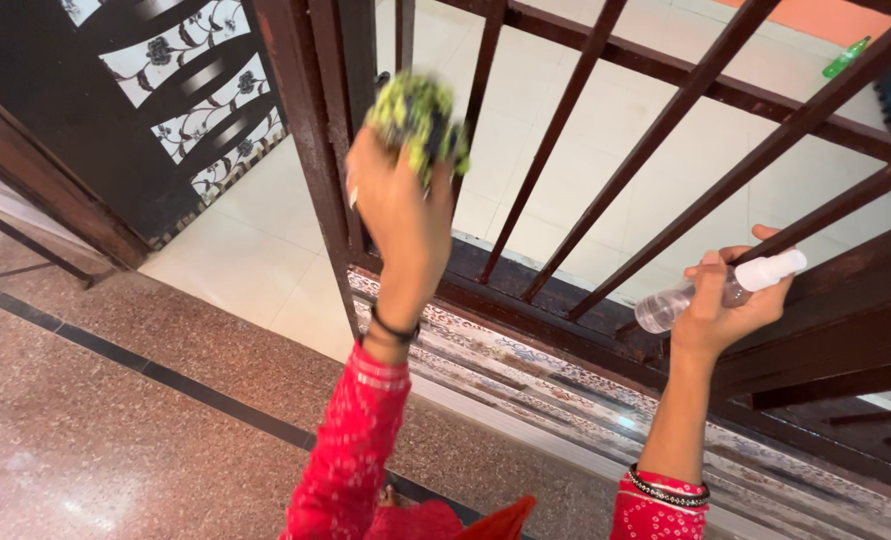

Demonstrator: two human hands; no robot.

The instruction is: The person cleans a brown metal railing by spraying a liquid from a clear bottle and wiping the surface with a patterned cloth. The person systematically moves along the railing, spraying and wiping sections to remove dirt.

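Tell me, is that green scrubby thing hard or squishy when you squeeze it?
Probably squishy: the green scrubber looks fuzzy and bunched up in the left hand. It is likely light, since the fingers alone hold it up against the brown gate bars. It is blurred, so this is a guess.

Floor [115, 420] below both hands: speckled reddish stone, dark inlay strip [165, 378] running diagonally under left arm. Patterned threshold [525, 365] lies beneath both grips, at foot of brown gate [565, 300]. Beyond bars, past both hands: pale tiles [605, 110]. Green bottle [845, 57] lies on tiles, far beyond right grip, near top edge.
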